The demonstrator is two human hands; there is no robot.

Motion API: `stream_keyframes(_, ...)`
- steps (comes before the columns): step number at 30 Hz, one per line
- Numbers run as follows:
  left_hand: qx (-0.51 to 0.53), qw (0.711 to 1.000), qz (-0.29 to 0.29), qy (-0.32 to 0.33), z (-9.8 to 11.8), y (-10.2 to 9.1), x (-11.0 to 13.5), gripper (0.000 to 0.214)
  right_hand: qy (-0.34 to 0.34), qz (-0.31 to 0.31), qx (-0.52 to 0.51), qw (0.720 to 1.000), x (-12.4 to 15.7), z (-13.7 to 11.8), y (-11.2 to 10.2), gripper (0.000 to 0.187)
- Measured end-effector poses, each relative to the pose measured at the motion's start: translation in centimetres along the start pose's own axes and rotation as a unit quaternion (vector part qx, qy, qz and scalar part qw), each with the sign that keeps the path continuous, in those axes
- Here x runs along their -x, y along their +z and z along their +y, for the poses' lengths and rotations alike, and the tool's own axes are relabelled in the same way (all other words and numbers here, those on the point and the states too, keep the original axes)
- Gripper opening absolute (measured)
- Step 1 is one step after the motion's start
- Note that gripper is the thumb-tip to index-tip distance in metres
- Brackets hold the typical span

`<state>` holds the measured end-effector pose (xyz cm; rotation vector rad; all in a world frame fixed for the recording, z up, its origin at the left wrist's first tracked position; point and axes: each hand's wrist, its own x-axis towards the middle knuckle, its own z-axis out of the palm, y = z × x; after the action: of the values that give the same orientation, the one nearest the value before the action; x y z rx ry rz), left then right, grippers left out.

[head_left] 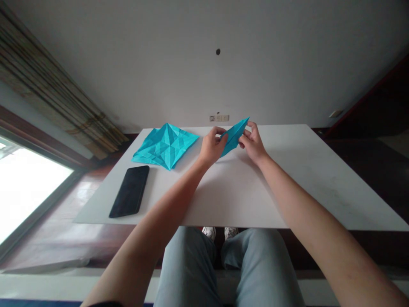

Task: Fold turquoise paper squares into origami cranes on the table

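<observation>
Both hands' fingers (220,130) pinch a folded blue paper (234,135); creased sheet (165,145) and phone (130,191) lie left

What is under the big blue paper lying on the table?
Only the white table shows around the creased blue paper. Its raised middle hides whatever lies beneath. The black phone sits beside it, not under.

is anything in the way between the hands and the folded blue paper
Nothing visible. The left hand and right hand pinch the folded blue paper between them. The creased blue sheet and the phone lie on the table off to the left, apart from it.
</observation>
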<state>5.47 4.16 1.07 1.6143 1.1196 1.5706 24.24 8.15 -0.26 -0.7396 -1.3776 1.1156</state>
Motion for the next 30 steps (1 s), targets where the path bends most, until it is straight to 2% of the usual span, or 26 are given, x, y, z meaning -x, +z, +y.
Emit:
stream_keyframes(4,0.052,0.998,-0.001,-0.027,-0.13,0.13,-0.09,0.015,0.024,-0.005,0.005,1.000,0.13,-0.44,0.08,0.070)
stream_keyframes(9,0.070,0.997,-0.007,-0.043,0.31,0.04,-0.24,0.018,0.041,0.001,-0.007,0.999,0.27,-0.69,0.16,0.075)
stream_keyframes(13,0.105,0.993,-0.012,-0.053,0.57,-0.07,-0.37,0.025,0.037,-0.010,-0.004,0.999,0.24,-0.52,0.15,0.077)
stream_keyframes(17,0.143,0.987,-0.010,-0.075,0.43,-0.05,-0.47,0.029,0.034,-0.013,-0.006,0.999,0.29,-0.56,0.17,0.071)
stream_keyframes(22,0.173,0.982,-0.023,-0.072,0.16,-0.17,-0.43,0.025,0.050,-0.063,0.024,0.996,0.62,-0.91,0.18,0.045)
stream_keyframes(25,0.162,0.983,-0.032,-0.074,0.21,-0.27,-0.38,0.026,0.049,-0.078,0.043,0.995,0.72,-0.82,0.07,0.048)
stream_keyframes(30,0.150,0.984,-0.020,-0.092,0.68,-0.41,-0.56,0.024,0.042,-0.050,0.048,0.997,0.74,-0.72,-0.18,0.053)
